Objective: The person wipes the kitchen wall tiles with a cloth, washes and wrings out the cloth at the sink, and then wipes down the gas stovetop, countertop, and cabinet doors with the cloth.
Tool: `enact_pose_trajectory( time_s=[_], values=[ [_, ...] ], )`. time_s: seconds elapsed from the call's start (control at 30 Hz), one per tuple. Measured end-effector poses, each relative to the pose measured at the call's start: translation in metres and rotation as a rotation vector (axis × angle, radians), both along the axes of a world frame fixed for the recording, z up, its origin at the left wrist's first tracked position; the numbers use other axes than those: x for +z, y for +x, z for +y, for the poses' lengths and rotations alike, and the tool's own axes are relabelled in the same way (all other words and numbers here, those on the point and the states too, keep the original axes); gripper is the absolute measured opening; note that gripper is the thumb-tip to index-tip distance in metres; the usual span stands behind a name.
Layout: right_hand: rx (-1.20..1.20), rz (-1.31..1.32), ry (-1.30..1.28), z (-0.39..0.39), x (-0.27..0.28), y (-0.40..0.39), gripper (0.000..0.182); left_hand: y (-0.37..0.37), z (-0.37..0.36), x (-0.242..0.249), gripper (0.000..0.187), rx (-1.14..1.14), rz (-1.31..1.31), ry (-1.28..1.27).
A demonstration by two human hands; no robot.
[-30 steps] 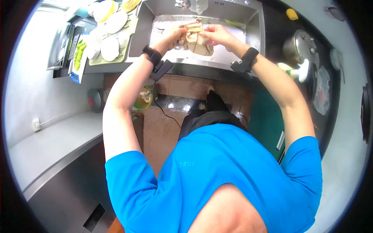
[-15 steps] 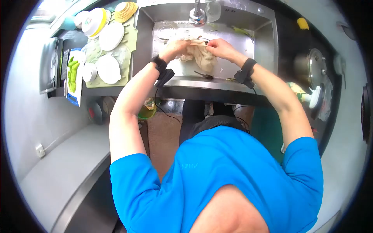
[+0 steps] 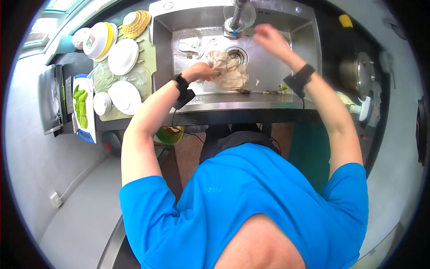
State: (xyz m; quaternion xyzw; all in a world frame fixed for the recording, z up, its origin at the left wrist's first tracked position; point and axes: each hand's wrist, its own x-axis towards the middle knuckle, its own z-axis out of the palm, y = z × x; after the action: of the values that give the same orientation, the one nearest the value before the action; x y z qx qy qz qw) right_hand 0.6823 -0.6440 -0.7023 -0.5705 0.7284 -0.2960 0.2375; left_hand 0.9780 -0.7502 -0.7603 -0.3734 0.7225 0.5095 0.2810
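My left hand (image 3: pixel 200 71) is closed on the edge of a crumpled, wet-looking beige cloth (image 3: pixel 235 75) that hangs low in the steel sink (image 3: pixel 264 97). Just behind the cloth is the round drain (image 3: pixel 237 54). My right hand (image 3: pixel 272 40) is lifted off the cloth, to the right of the faucet (image 3: pixel 233 29), its fingers smeared by motion. A clear plastic container (image 3: pixel 246 15) stands behind the faucet. Whitish spoon-like pieces (image 3: pixel 204 46) lie at the sink's left. A dark utensil (image 3: pixel 243 91) shows partly under the cloth's front edge.
On the left counter, white bowls and plates (image 3: pixel 123 57) rest on a green drying mat (image 3: pixel 150 67), beside a cutting board (image 3: pixel 88 127) with green vegetable pieces (image 3: pixel 80 107). At right stand a metal pot (image 3: pixel 358 74) and a spray bottle (image 3: pixel 363 109). Green scraps (image 3: pixel 280 88) lie in the sink.
My right hand has let go of the cloth and moved up and right beside the faucet. The cloth has dropped lower, still in my left hand. The view has shifted, uncovering the drain.
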Motion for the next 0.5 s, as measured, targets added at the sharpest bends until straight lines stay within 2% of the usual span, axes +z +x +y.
enact_pose_trajectory(
  time_s=[0.07, 0.1, 0.13, 0.17, 0.23, 0.27, 0.3, 0.37, 0.43, 0.5],
  values=[
    [-0.262, 0.011, -0.152, -0.023, 0.030, -0.017, 0.069, 0.001, 0.008, 0.010, 0.033, -0.034, 0.019, -0.001],
    [-0.284, -0.060, -0.264, -0.032, 0.058, -0.011, 0.056, 0.002, 0.009, 0.011, 0.036, -0.061, 0.046, -0.001],
    [-0.292, -0.035, -0.264, -0.038, 0.074, -0.010, 0.053, 0.006, 0.009, 0.008, 0.038, -0.079, 0.149, -0.007],
    [-0.301, -0.010, -0.266, -0.040, 0.081, -0.011, 0.051, 0.006, 0.011, 0.006, 0.038, -0.080, 0.140, -0.010],
    [-0.238, 0.021, -0.289, -0.055, 0.074, -0.022, 0.048, 0.002, 0.007, 0.013, 0.039, 0.165, 0.085, 0.134],
    [-0.177, 0.064, -0.310, -0.063, 0.071, -0.031, 0.044, -0.001, 0.005, 0.021, 0.037, 0.183, 0.174, 0.134],
    [-0.222, -0.004, -0.300, -0.069, 0.068, -0.032, 0.036, -0.003, 0.008, 0.034, 0.036, 0.198, 0.265, 0.136],
    [-0.194, 0.133, -0.306, -0.085, 0.048, -0.050, 0.039, -0.010, 0.012, 0.056, 0.031, 0.422, 0.353, 0.219],
    [-0.221, 0.128, -0.327, -0.083, 0.052, -0.045, 0.031, -0.011, 0.012, 0.069, 0.033, 0.453, 0.414, 0.243],
    [-0.208, 0.138, -0.330, -0.086, 0.052, -0.045, 0.030, -0.009, 0.015, 0.082, 0.032, 0.853, 0.478, 0.360]
  ],
)
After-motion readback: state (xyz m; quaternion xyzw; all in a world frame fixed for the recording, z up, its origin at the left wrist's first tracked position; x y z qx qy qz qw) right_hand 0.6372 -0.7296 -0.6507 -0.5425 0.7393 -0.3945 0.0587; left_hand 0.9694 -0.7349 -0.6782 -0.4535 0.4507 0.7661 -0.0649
